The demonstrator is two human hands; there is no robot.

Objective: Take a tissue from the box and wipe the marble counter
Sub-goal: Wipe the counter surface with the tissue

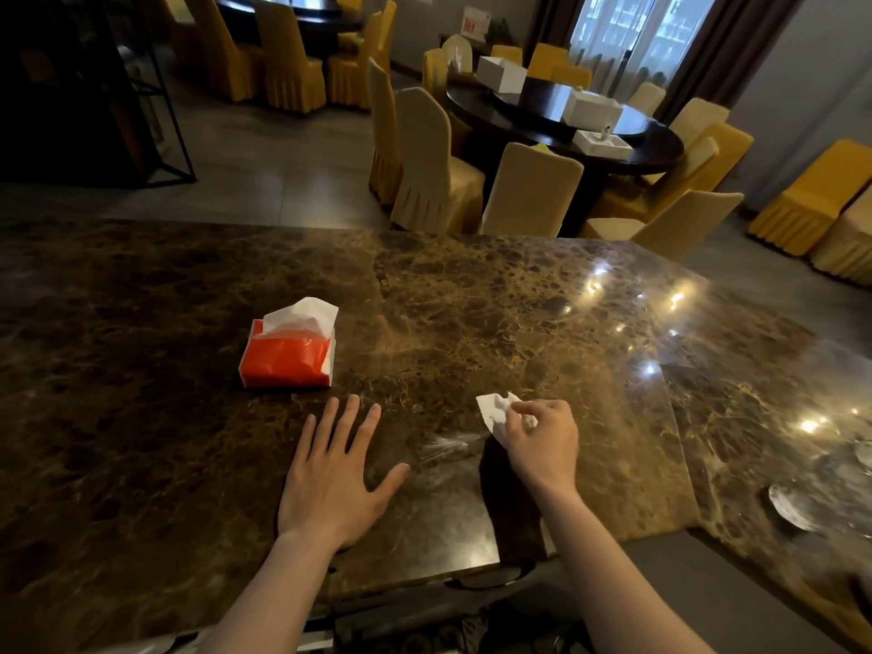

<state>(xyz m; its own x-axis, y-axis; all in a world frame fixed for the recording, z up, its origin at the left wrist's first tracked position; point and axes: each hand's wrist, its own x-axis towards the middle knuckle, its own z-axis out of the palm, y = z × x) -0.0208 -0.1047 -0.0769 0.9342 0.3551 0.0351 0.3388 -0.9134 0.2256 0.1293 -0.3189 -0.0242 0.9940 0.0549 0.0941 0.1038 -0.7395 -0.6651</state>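
A red tissue box stands on the brown marble counter, with a white tissue sticking up from its top. My left hand lies flat on the counter just in front of the box, fingers spread, holding nothing. To the right, my right hand is closed on a crumpled white tissue, held on or just above the marble. A pale streak shows on the counter between the two hands.
The counter bends away to the right, where a glass dish sits near its edge. Beyond the far edge stand cloth-covered chairs and a dark round table with white boxes.
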